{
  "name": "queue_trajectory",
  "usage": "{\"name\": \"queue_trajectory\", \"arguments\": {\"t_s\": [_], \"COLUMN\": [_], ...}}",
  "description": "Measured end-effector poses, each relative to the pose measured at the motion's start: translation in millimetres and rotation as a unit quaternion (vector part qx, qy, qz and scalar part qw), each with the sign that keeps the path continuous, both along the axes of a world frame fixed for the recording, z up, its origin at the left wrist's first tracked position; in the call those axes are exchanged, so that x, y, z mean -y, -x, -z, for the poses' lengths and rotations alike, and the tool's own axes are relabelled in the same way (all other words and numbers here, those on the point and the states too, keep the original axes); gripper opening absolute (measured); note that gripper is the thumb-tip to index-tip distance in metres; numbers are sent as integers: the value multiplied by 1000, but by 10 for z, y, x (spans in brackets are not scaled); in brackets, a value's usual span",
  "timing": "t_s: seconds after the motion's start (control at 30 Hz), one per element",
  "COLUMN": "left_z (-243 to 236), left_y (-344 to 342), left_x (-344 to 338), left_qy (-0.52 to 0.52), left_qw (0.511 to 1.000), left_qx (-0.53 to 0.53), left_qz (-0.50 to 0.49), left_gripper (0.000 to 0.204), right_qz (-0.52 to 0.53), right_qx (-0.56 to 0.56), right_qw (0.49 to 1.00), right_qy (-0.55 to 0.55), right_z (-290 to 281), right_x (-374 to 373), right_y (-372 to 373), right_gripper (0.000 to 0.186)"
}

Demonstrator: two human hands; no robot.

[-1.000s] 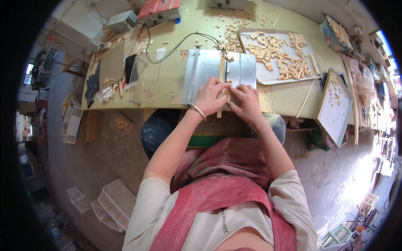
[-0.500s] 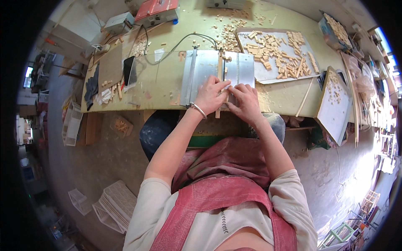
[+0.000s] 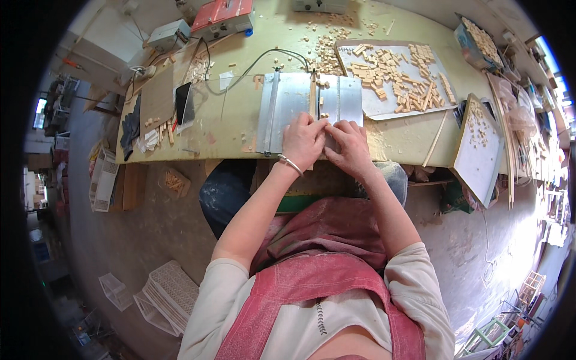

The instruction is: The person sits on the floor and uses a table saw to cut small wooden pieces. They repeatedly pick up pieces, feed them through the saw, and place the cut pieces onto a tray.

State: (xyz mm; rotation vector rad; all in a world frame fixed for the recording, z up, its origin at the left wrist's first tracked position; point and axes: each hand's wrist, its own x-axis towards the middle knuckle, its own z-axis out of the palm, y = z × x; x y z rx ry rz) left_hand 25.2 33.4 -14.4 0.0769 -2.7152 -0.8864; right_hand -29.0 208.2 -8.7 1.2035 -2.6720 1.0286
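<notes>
My left hand [image 3: 303, 141] rests at the near part of a metal saw table [image 3: 287, 102], over the near end of a narrow wooden strip [image 3: 313, 90]. Its fingers are closed, tips pointing right. Beside it my right hand [image 3: 349, 143] is closed too, thumb and fingers drawn together, almost meeting the left fingertips. Whatever lies between the fingers is hidden. A dark slot runs along the strip's right side, and a few small wooden blocks [image 3: 324, 101] lie next to it on the plate.
Right of the plate, a paper-lined tray [image 3: 384, 113] holds many wooden blocks. Loose offcuts [image 3: 330, 51] scatter behind. A black cable [image 3: 255, 67] loops across the bench. A phone-like black slab [image 3: 182, 103] and a dark glove [image 3: 130, 129] lie left; a tilted board [image 3: 474, 159] leans right.
My left hand has turned and its wrist has shifted right and slightly down, covering more of the strip's near end. My right hand has barely moved and stays beside it.
</notes>
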Motion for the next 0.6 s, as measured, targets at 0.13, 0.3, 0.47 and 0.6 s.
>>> {"name": "queue_trajectory", "arguments": {"t_s": [0.13, 0.3, 0.47, 0.6], "left_z": [53, 24, -5, 33], "left_y": [-39, -110, -25, 65], "left_x": [67, 228, 293, 337], "left_qy": [-82, -84, -59, -57], "left_qw": [996, 996, 997, 996], "left_qx": [-25, 11, 48, 61], "left_qz": [6, 1, 33, 44], "left_gripper": [30, 41, 44, 43], "right_qz": [-1, -10, -12, -14], "right_qx": [-3, 11, 14, 10], "right_qw": [1000, 1000, 1000, 1000], "right_qy": [-4, 11, 3, -9], "right_z": [13, 35, 32, 55], "right_x": [5, 30, 53, 74], "right_y": [37, 130, 189, 248], "right_gripper": [47, 48, 48, 47]}}
